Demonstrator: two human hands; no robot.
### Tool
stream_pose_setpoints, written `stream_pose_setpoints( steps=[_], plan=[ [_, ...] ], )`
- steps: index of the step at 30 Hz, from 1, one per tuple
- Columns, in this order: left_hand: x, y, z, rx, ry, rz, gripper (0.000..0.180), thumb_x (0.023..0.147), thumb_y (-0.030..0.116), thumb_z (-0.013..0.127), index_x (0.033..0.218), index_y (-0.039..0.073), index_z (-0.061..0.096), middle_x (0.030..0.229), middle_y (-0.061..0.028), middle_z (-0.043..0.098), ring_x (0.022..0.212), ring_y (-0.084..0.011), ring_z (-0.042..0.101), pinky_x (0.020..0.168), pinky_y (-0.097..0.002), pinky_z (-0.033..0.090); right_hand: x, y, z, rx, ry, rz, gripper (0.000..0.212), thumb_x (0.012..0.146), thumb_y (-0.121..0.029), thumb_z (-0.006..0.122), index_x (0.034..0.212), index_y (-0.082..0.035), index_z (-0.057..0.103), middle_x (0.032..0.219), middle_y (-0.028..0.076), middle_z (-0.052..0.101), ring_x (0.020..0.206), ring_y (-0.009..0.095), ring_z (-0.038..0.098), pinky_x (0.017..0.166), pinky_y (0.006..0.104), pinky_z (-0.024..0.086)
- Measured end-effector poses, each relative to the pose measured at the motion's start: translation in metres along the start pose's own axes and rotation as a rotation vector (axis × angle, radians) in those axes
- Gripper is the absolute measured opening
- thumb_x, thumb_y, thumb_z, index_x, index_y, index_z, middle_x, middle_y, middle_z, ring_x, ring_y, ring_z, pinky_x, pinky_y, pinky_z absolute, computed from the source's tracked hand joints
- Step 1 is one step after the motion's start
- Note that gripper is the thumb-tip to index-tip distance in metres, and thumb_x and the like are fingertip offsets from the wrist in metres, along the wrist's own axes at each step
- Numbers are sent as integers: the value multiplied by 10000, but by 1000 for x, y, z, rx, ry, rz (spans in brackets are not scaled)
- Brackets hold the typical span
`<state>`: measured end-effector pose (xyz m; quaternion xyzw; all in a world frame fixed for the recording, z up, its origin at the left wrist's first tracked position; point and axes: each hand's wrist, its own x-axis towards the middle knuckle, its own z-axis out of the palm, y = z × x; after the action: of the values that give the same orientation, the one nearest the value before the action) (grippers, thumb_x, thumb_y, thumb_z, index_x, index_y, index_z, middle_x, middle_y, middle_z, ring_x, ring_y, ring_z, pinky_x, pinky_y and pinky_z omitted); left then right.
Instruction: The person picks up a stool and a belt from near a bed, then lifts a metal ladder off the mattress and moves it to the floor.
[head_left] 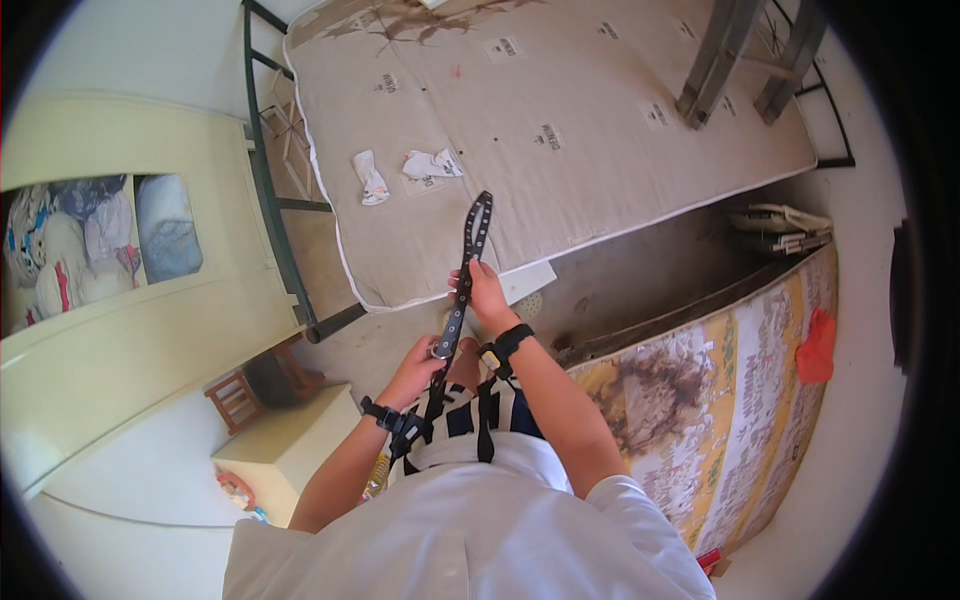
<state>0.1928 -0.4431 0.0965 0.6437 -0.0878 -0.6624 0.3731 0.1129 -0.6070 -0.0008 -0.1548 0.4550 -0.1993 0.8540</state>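
Note:
A black belt (453,325) dotted with metal eyelets runs up and away from my body, doubled over into a loop at its far end. My right hand (487,295) grips it around the middle, fingers wrapped round the strap. Lower down, my left hand (410,374) is closed on the nearer end, where a metal ring or buckle shows by the fingers. Beyond the loop lies a beige mattress (590,170) with two small white patterned cloth pieces on it, one crumpled (432,164) and one narrow like a sock (370,178).
The mattress rests on a dark metal bed frame (272,190). Another stained, patterned mattress (720,400) stands to the right, with a red bag (817,347) on it. A pale cabinet (220,290) holding bagged clothes is at left, near a small wooden chair (235,402). Metal ladder-like legs (720,65) stand on the bed.

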Motion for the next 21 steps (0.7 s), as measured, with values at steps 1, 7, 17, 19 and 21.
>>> stream_pose_setpoints(
  steps=[1,7,17,19,21],
  plan=[
    [-1,-6,-2,-14,3,11,367,858,-7,484,1221,35,450,960,-58,597,840,-149,582,736,-278,467,5,6,8,-40,-12,4,293,986,-284,407,1041,-2,462,904,111,597,789,205,620,647,362,547],
    [31,-38,-14,536,385,297,378,804,32,550,1182,19,535,818,-191,601,717,-303,581,646,-358,472,69,54,5,8,6,121,247,986,-259,418,1073,-39,487,806,34,521,700,141,529,642,353,511],
    [52,-33,-25,632,498,333,404,794,13,547,1198,7,543,860,-184,575,695,-308,581,617,-346,459,121,72,0,217,-38,415,163,958,-193,416,997,-64,507,711,-5,467,580,105,444,508,263,389],
    [61,-32,-29,653,536,363,407,794,10,554,1200,-9,539,861,-185,577,694,-297,586,618,-343,462,144,67,9,168,-74,419,169,954,-199,414,965,-68,520,685,-10,462,574,109,442,511,263,388],
    [104,-31,-31,557,528,311,455,800,48,594,1237,-23,490,948,-180,583,744,-300,592,639,-370,486,202,43,11,-148,-239,377,247,965,-235,385,880,-71,549,625,-19,451,541,115,435,507,285,386]
  ],
)
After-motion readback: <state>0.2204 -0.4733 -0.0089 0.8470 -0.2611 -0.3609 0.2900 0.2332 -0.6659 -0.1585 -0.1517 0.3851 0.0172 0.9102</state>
